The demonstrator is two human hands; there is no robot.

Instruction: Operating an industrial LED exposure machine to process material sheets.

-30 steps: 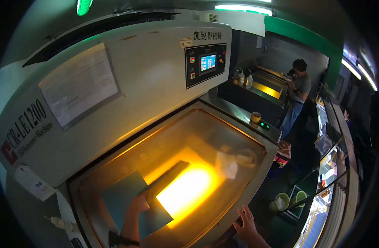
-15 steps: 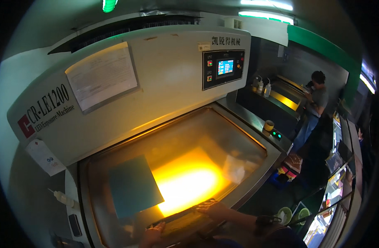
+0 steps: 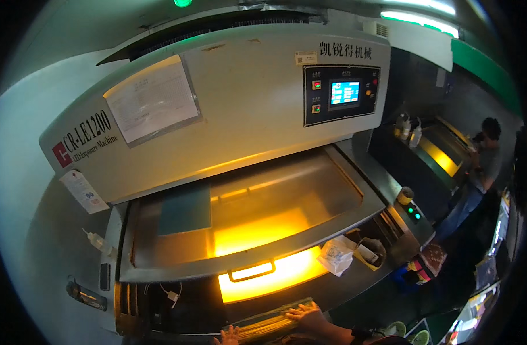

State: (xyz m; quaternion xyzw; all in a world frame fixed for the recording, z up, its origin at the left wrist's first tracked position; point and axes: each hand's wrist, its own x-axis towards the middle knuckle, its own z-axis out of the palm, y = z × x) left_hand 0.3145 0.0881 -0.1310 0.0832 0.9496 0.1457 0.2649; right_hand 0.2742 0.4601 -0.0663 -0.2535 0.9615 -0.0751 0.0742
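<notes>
Low in the view, a flat panel with a streaked yellowish surface [image 3: 263,329] lies between my hands, in front of the machine. My left hand [image 3: 229,334] grips its left end; only the fingers show, the rest being cut off by the lower edge. My right hand [image 3: 308,316] is over its right end, fingers across the top edge, thumb hidden. Beyond it is a metal-framed tray [image 3: 298,237] with a clear cover and a handle [image 3: 251,271] on its front. A blue-green sheet [image 3: 186,208] lies on the left of the tray. Below the frame a bright yellow lit surface [image 3: 275,280] glows.
The exposure machine's grey hood [image 3: 246,98] carries a control panel [image 3: 341,95]. White crumpled paper [image 3: 337,256] and an open box [image 3: 370,253] sit right of the glow. A phone [image 3: 105,277] and a bottle [image 3: 95,240] are at left. Another person [image 3: 485,164] stands far right.
The tray has slid back towards the hood, uncovering the lit surface and handle. My hands are lower in view, away from the tray. The view has shifted as well.
</notes>
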